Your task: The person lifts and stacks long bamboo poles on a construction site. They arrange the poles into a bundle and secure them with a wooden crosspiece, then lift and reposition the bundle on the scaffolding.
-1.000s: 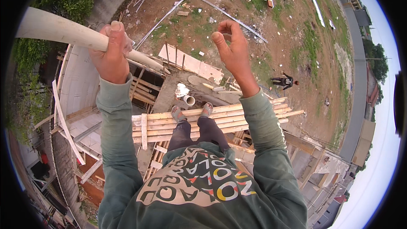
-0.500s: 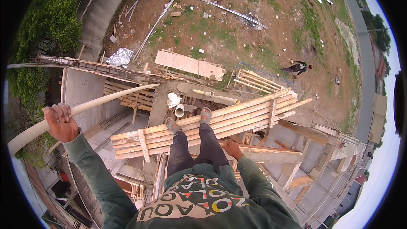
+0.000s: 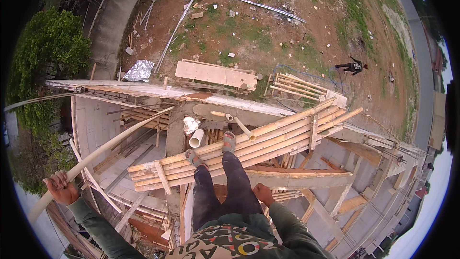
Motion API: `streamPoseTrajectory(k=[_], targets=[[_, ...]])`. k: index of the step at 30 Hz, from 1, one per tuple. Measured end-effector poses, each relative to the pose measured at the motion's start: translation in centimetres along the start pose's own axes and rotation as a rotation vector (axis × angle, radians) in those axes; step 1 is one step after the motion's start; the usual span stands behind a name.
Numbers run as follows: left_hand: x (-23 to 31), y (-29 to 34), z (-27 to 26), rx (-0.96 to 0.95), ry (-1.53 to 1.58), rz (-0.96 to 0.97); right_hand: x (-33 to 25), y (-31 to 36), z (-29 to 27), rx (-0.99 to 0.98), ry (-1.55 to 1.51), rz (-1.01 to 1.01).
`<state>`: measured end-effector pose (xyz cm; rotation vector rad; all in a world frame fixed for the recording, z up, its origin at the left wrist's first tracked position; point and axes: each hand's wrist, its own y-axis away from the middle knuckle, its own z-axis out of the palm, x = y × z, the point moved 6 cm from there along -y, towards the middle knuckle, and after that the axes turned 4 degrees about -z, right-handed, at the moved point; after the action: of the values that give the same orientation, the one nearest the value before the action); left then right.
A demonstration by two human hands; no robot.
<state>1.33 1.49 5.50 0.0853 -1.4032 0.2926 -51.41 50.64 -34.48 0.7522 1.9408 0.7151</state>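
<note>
One held pole (image 3: 115,144); pipe (image 3: 197,137) near bamboo platform (image 3: 268,136).

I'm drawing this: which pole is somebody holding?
The long, cream, round pole in the left hand; the bundled, yellowish, straight, wooden-looking poles lie underfoot.

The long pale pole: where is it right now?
In the head view, the long pale pole slants across the left side, in the person's left grip near its lower end; its upper end is above and left of the white bundle.
</note>
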Motion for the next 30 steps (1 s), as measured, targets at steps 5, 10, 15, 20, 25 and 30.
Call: streamPoseTrajectory(k=[5,10,15,20,25,30], targets=[[8.8,-4.5,-0.5,0.219,-0.089,0.069,0.9,0.5,0.2,0.019,-0.051,0.078],[-9.3,0.8,1.9,0.177,-0.019,-0.031,1.7,0.3,1.2,0.007,-0.098,0.098],[-3.6,-2.2,2.3,0.169,-0.175,-0.057,2.2,0.4,1.5,-0.004,-0.087,0.116],[6.1,-7.7,0.3,0.346,-0.175,0.005,3.6,0.4,1.1,0.025,-0.051,0.132],[-11.6,-2.7,-0.7,0.329,-0.102,-0.025,4.2,0.0,2.2,0.010,-0.080,0.167],[-8.2,-3.4,2.6,0.027,-0.241,-0.102,3.1,-0.7,1.7,0.044,-0.087,0.097]])
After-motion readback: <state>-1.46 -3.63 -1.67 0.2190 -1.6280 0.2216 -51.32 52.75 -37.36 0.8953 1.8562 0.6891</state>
